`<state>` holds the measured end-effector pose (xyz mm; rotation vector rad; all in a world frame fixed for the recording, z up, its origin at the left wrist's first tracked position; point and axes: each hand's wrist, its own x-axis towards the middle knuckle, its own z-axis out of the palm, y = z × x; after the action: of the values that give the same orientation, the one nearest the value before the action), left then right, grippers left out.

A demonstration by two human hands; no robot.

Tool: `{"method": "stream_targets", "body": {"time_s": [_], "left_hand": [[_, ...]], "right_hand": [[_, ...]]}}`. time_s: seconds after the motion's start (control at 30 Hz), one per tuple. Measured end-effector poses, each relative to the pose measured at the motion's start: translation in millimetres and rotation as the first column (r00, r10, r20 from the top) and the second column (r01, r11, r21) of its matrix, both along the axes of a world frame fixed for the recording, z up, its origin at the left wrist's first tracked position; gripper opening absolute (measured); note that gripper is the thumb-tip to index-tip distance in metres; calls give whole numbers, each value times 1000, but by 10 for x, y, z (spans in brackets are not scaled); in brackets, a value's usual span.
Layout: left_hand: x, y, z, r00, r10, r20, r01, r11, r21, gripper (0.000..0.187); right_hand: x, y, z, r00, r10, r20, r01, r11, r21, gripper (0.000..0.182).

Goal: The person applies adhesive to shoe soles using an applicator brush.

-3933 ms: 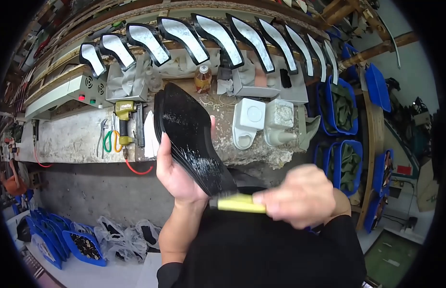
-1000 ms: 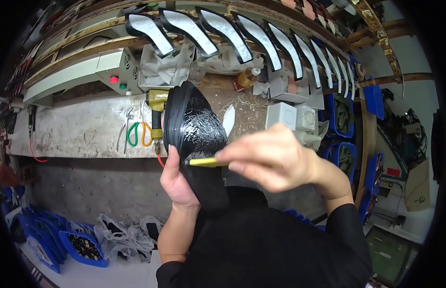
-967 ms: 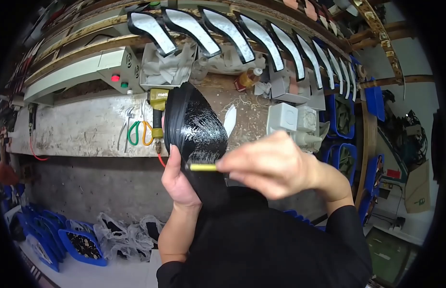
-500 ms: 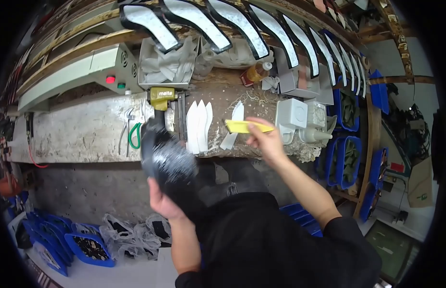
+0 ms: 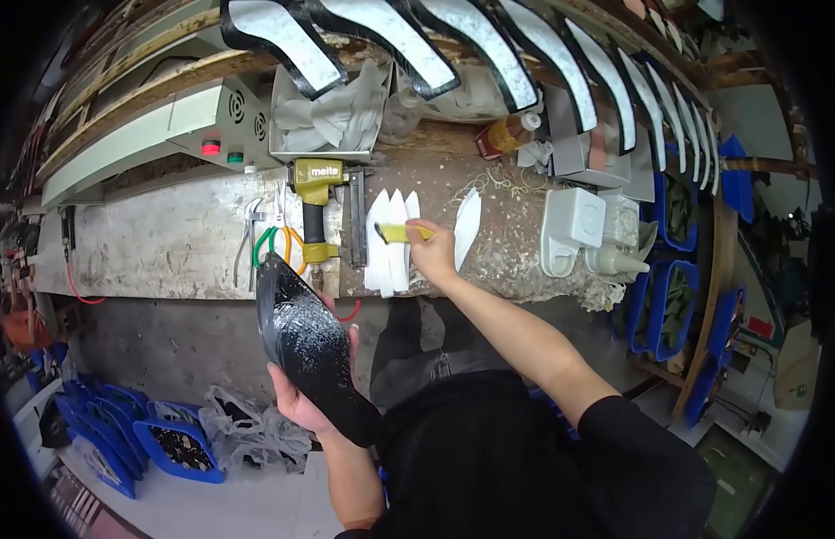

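In my left hand [image 5: 308, 406] is a pointed black shoe [image 5: 314, 337], toe up and underside toward me, its middle shiny with whitish smears. My fingers wrap around its sides. My right hand [image 5: 433, 251] grips a brush [image 5: 402, 234] with a flat yellow handle, its dark tip pointing left over several white pointed strips [image 5: 377, 260] on the bench. Another white strip [image 5: 469, 223] lies to the right of that hand.
A stapler marked meite [image 5: 315, 202], green-handled scissors [image 5: 266, 244] and pliers [image 5: 248, 235] lie on the workbench [image 5: 157, 260]. A white glue pot [image 5: 561, 235] stands right. Black-edged white pieces [image 5: 292, 45] hang from the rack overhead. Blue bins [image 5: 665, 305] flank the right side.
My right hand has moved left with the brush, from the single strip to the group of strips. The shoe has come down and nearer, away from the stapler. The view has shifted slightly.
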<state>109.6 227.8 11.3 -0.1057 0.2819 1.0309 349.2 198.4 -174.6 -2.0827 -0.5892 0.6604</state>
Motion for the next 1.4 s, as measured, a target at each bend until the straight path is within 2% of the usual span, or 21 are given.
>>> {"method": "stream_targets", "body": {"time_s": [0.07, 0.13, 0.2, 0.23, 0.3, 0.33, 0.4, 0.47, 0.5, 0.67, 0.8, 0.83, 0.97, 1.0, 1.13, 1.17, 1.23, 1.3, 1.4], "left_hand": [[-1, 54, 9, 999, -23, -44, 25, 999, 40, 71], [-10, 59, 9, 995, -20, -93, 28, 997, 78, 69], [21, 28, 54, 994, -18, -106, 27, 997, 77, 69], [69, 45, 85, 992, -30, -122, 40, 996, 78, 68], [176, 108, 152, 987, -55, -150, 70, 993, 94, 66], [227, 138, 173, 989, -57, -139, 73, 991, 114, 66], [351, 145, 179, 994, -108, -6, 108, 979, 174, 66], [466, 149, 198, 975, -185, 120, 155, 962, 224, 65], [502, 150, 218, 972, -199, 127, 167, 960, 226, 65], [533, 157, 317, 980, -198, 4, 190, 949, 252, 60], [530, 120, 264, 972, -233, -26, 233, 949, 212, 60], [543, 116, 259, 971, -235, -29, 236, 949, 209, 60], [684, -1, 306, 948, -309, 75, 289, 935, 206, 60], [724, -24, 331, 946, -315, 80, 294, 933, 209, 60], [897, -81, 519, 950, -310, 32, 287, 910, 300, 59], [931, -97, 569, 948, -315, 40, 289, 908, 304, 59], [1000, -130, 674, 951, -302, 66, 265, 905, 333, 59], [1047, -156, 742, 952, -290, 92, 240, 903, 357, 60], [1112, -178, 797, 964, -262, 46, 231, 911, 342, 60]], "right_hand": [[70, -183, 320, 966, -9, -259, 23, 999, 49, 20], [136, -347, 757, 864, 21, -503, 29, 995, 91, 19], [187, -451, 1611, 749, 104, -654, 85, 965, 250, 20], [246, -511, 2007, 754, 111, -648, 83, 962, 261, 20], [333, -586, 2634, 611, 177, -772, 163, 926, 341, 22], [328, -560, 2803, 621, 190, -761, 163, 918, 362, 22], [358, -539, 3086, 629, 208, -749, 174, 901, 397, 23], [397, -581, 3239, 638, 206, -742, 202, 885, 419, 24], [421, -618, 3249, 647, 197, -737, 212, 881, 422, 24], [501, -782, 3085, 595, 78, -800, 318, 891, 323, 25], [508, -911, 3146, 453, 235, -860, 355, 837, 416, 24], [483, -901, 3208, 453, 238, -859, 353, 837, 418, 24], [216, -784, 3566, 532, 268, -803, 158, 900, 406, 24], [188, -756, 3569, 538, 266, -800, 162, 899, 407, 24], [137, -621, 3555, 829, 223, -514, 34, 895, 444, 21], [129, -634, 3571, 834, 219, -506, 35, 895, 445, 21], [72, -684, 3597, 952, 211, -221, -82, 874, 478, 20], [30, -729, 3628, 979, 186, 82, -203, 860, 469, 18], [0, -700, 3721, 984, 138, 109, -174, 855, 489, 17]]}}
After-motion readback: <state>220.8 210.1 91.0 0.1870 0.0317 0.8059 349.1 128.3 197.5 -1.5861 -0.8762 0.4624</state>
